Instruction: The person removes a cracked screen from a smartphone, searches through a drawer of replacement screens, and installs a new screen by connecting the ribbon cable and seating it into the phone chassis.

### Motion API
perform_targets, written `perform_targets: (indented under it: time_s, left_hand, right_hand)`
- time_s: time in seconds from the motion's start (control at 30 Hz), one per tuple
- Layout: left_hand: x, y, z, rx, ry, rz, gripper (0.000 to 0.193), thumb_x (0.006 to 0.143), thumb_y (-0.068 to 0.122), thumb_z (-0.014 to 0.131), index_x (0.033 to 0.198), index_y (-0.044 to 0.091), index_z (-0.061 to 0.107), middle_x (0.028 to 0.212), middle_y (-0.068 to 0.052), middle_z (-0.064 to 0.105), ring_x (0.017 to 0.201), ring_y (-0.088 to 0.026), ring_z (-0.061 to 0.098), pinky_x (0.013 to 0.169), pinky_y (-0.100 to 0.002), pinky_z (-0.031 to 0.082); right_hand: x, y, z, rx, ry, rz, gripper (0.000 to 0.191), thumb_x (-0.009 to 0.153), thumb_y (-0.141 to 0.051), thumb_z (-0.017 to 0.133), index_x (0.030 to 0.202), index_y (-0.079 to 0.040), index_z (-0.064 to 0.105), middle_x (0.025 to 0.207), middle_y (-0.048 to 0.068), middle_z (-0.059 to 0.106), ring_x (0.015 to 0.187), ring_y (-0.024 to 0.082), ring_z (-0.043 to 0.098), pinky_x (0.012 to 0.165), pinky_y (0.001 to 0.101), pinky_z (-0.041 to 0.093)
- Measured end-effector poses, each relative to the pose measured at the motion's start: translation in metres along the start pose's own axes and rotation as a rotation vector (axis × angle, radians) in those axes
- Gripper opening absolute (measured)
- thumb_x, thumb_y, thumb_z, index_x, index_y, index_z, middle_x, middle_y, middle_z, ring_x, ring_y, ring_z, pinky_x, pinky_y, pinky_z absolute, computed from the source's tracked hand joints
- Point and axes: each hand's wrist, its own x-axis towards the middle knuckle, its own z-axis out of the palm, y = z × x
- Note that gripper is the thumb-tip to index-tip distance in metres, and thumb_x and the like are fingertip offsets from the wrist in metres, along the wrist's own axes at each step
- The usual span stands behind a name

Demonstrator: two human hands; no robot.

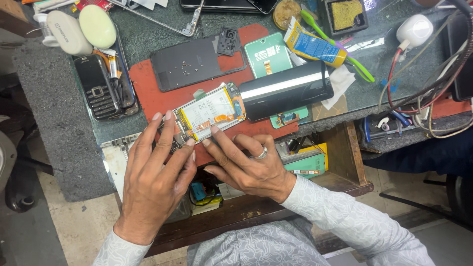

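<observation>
An opened smartphone (209,111) with its white battery and orange flex cables showing lies on a red work mat (148,91). My left hand (157,172) grips its lower left end, fingers curled over the edge. From the right, my right hand (244,165), which wears a ring, presses fingertips on the phone's near edge. A black glossy screen panel (286,91) lies folded out to the right of the phone body.
A black back cover (194,61) with several tiny screws on it lies behind the phone. A keypad phone (98,88) sits at the left, a yellow-blue glue tube (313,47) and green toothbrush (340,49) behind right. Tangled cables (428,93) crowd the right. An open drawer (300,165) sits under the bench edge.
</observation>
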Motion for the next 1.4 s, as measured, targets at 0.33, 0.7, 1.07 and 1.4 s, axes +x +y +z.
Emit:
perform_targets:
  time_s: [0.33, 0.7, 1.07, 1.4]
  left_hand:
    - [0.001, -0.002, 0.0, 0.009, -0.02, -0.003, 0.026, 0.085, 0.016, 0.078, 0.108, 0.004, 0.075, 0.148, -0.024, 0.054, 0.14, -0.042, 0.049, 0.106, -0.053, 0.046]
    - [0.003, -0.005, -0.002, 0.017, -0.034, 0.006, 0.025, 0.085, 0.013, 0.077, 0.108, 0.003, 0.074, 0.146, -0.024, 0.055, 0.141, -0.041, 0.047, 0.108, -0.053, 0.045]
    - [0.004, -0.006, -0.006, 0.01, -0.032, 0.02, 0.03, 0.084, 0.012, 0.077, 0.112, 0.002, 0.073, 0.147, -0.024, 0.054, 0.142, -0.041, 0.045, 0.111, -0.054, 0.043]
    - [0.004, -0.008, -0.005, -0.003, -0.046, 0.013, 0.03, 0.084, 0.013, 0.078, 0.112, 0.003, 0.073, 0.149, -0.024, 0.052, 0.143, -0.041, 0.044, 0.112, -0.055, 0.043]
  right_hand:
    - [-0.004, 0.002, 0.009, 0.015, -0.004, 0.002, 0.055, 0.096, -0.045, 0.079, 0.137, -0.009, 0.07, 0.146, 0.002, 0.058, 0.107, 0.016, 0.049, 0.091, 0.0328, 0.038]
    - [-0.002, 0.002, 0.013, -0.015, 0.005, -0.007, 0.051, 0.099, -0.044, 0.078, 0.137, -0.01, 0.071, 0.146, 0.001, 0.058, 0.108, 0.016, 0.047, 0.093, 0.0334, 0.036]
    - [0.0, 0.0, 0.014, -0.015, 0.001, -0.006, 0.052, 0.099, -0.044, 0.077, 0.137, -0.009, 0.071, 0.148, 0.001, 0.057, 0.108, 0.017, 0.045, 0.093, 0.0338, 0.036]
    - [0.001, 0.0, 0.014, -0.015, -0.006, 0.004, 0.051, 0.099, -0.044, 0.077, 0.136, -0.009, 0.072, 0.147, 0.001, 0.058, 0.109, 0.017, 0.045, 0.094, 0.0335, 0.036]
